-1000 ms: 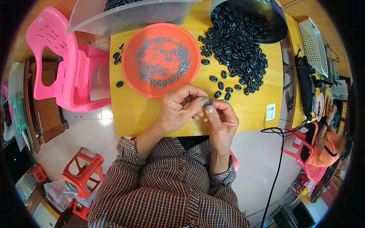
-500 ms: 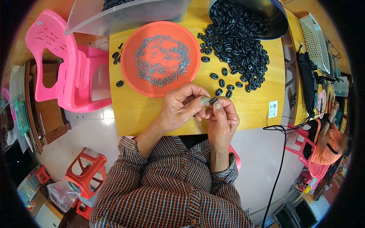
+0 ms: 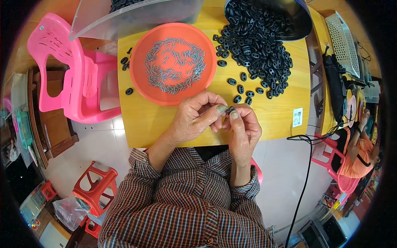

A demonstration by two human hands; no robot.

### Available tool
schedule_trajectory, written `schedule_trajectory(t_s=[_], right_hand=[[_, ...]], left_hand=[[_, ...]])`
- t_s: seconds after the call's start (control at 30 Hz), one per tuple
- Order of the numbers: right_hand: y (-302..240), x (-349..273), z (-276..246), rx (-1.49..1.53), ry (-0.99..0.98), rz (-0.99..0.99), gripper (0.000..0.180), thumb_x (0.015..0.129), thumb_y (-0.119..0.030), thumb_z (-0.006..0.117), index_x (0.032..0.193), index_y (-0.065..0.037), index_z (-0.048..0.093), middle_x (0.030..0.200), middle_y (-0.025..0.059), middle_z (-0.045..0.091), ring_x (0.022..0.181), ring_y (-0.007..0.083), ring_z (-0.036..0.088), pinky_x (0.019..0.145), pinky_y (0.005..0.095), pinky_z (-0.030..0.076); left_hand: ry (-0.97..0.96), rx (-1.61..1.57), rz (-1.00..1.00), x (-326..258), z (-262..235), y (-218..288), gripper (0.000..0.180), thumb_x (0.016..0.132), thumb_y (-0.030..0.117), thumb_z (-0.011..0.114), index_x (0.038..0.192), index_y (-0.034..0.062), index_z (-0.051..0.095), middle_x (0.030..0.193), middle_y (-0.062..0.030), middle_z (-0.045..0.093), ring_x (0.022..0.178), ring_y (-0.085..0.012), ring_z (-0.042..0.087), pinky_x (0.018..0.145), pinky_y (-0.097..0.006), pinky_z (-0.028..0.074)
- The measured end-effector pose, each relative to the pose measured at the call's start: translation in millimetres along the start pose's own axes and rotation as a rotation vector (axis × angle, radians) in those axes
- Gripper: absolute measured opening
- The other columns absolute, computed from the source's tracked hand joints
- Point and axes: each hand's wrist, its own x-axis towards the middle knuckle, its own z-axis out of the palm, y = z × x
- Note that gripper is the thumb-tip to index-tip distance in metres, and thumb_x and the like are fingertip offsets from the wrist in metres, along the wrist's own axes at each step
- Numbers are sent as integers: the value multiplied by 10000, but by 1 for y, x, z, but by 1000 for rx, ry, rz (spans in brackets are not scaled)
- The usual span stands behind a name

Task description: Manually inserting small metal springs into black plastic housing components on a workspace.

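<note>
Near the front edge of the yellow table (image 3: 161, 128), both my hands meet over a small black two-holed plastic piece (image 3: 230, 110). My right hand (image 3: 243, 128) pinches it between thumb and finger. My left hand (image 3: 198, 115) has its thumb and fingertips closed against the same piece; whether a screw sits between them is too small to tell. Just beyond my left hand stands a round orange tray (image 3: 136, 78) with many small silver screws (image 3: 175, 84). Several loose black two-holed pieces (image 3: 240, 89) lie past my right hand, in front of a large heap (image 3: 260, 53).
A dark tub (image 3: 300, 31) lies tipped behind the heap. At the back left is a translucent bin (image 3: 136, 20). A few black pieces (image 3: 129, 91) lie by the left table edge. A pink chair (image 3: 76, 70) stands left; a black cable (image 3: 307, 182) hangs right. A person in orange (image 3: 359, 159) sits far right.
My hands stay together on the black piece with only slight finger movement. The view has shifted a little.
</note>
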Motion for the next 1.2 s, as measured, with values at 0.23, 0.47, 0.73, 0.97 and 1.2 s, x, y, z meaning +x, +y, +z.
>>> schedule_trajectory(t_s=[0.23, 0.47, 0.73, 0.97, 1.2], right_hand=[[0, -1, -1, -48, 5, -12, 57, 912, -30, 540, 887, 21, 551, 857, 31, 537, 676, 64, 517, 626, 198, 441], [-2, -1, -3, -167, 22, -57, 28, 883, 8, 561, 861, 17, 545, 834, 24, 518, 676, 52, 481, 602, 189, 406], [-5, 0, -6, -330, 42, -120, 79, 852, -3, 604, 804, 11, 543, 757, 36, 518, 635, 82, 458, 572, 216, 391], [-5, 0, -8, -361, 10, -116, 91, 864, -28, 607, 806, 5, 545, 749, 33, 525, 627, 82, 464, 563, 220, 396], [-1, 3, -6, -390, -29, -184, 85, 876, -29, 596, 811, -4, 547, 743, 28, 527, 615, 78, 463, 556, 221, 392]], left_hand=[[-15, 77, 13, 0, -1, 1, 80, 916, 26, 541, 962, -36, 565, 707, -29, 591, 580, -57, 577, 510, -199, 485], [4, 141, 30, 0, -1, 0, 62, 910, 19, 550, 939, -31, 574, 701, -24, 587, 575, -55, 580, 494, -199, 479], [2, 187, 53, 0, 0, -2, 47, 906, 10, 554, 910, -31, 576, 720, -30, 562, 566, -63, 585, 479, -201, 474], [-8, 214, 23, 0, 1, 4, 49, 909, 9, 548, 904, -35, 570, 712, -31, 558, 558, -65, 584, 470, -204, 473], [-23, 170, 17, 0, -3, 0, 52, 910, 8, 543, 910, -39, 565, 708, -32, 568, 555, -67, 582, 465, -206, 474]])
